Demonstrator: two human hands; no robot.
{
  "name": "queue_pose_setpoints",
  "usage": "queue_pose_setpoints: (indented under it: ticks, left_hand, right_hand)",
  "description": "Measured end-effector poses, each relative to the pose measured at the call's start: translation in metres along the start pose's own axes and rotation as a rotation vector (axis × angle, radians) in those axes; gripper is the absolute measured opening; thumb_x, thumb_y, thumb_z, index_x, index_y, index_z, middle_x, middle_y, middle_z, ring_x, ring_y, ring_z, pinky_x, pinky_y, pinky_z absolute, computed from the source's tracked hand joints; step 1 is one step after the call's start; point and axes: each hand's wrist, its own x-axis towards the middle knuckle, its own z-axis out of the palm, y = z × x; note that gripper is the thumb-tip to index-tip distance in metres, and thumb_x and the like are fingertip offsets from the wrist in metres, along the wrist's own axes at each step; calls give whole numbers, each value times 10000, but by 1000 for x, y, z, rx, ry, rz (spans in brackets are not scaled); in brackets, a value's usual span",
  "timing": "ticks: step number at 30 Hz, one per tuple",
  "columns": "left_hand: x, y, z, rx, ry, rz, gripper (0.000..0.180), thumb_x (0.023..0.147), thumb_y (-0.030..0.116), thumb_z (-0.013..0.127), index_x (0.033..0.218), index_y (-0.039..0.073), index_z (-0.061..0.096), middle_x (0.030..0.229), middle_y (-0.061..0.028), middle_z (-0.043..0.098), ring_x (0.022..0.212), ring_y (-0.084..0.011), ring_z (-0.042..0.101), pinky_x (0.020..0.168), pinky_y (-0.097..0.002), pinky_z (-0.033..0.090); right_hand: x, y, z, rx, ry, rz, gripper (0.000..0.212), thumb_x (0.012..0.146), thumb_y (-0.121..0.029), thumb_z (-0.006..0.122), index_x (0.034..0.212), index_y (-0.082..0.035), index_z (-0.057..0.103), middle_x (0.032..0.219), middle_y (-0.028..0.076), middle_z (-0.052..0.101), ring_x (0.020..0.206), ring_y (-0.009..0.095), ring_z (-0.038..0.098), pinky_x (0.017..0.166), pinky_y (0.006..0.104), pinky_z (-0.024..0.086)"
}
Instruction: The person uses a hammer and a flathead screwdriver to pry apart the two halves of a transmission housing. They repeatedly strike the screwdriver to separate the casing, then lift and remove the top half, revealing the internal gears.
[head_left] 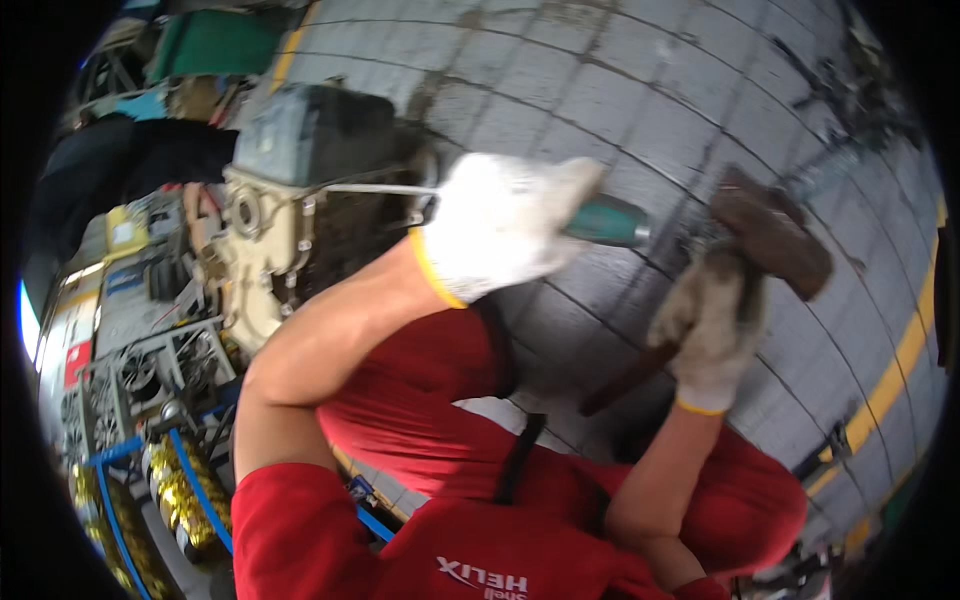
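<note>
My left hand (510, 215), in a white knit glove with a yellow cuff, is closed around a screwdriver (608, 221) with a green handle and a metal cap at its butt. Its long shank points left, and the tip reaches the seam between the engine block (265, 245) and the dark oil pan (315, 135) on it. My right hand (718, 315), in a soiled glove, grips a hammer (770, 232) near its rusty brown head. The hammer's head is a short way right of the screwdriver's cap, not touching it. Its handle slants down toward my knees.
Grey tiled floor (600, 105) spreads around, with a yellow line (900, 365) at the right. Dark metal parts (850, 95) lie at the far right. On the left stand a blue frame with gold-wrapped cylinders (180, 485), a black shape (130, 175) and a green container (215, 45).
</note>
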Motion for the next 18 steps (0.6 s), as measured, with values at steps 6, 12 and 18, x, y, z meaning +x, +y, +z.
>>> queue_pose_setpoints:
  ticks: [6,12,18]
  left_hand:
    - [3,5,-8,8,22,3,280,827,166,850,1046,109,686,702,-123,670,619,-356,721,557,-464,552]
    - [3,4,2,19,0,16,295,838,164,783,1095,112,647,700,-103,663,629,-368,722,566,-505,565]
    - [-2,6,3,-35,-7,-40,261,866,228,826,1042,142,653,667,-101,647,620,-357,723,524,-495,533]
  right_hand:
    - [-23,-13,4,-32,-157,213,212,1145,-158,673,1214,37,628,726,34,623,484,135,567,442,329,488]
    - [-25,-4,-4,-54,-184,218,232,1142,-213,703,1153,10,641,681,1,559,465,116,524,433,316,491]
    - [-26,-45,-23,145,453,13,428,1276,-417,415,1093,-105,643,622,-58,403,380,100,375,291,277,352]
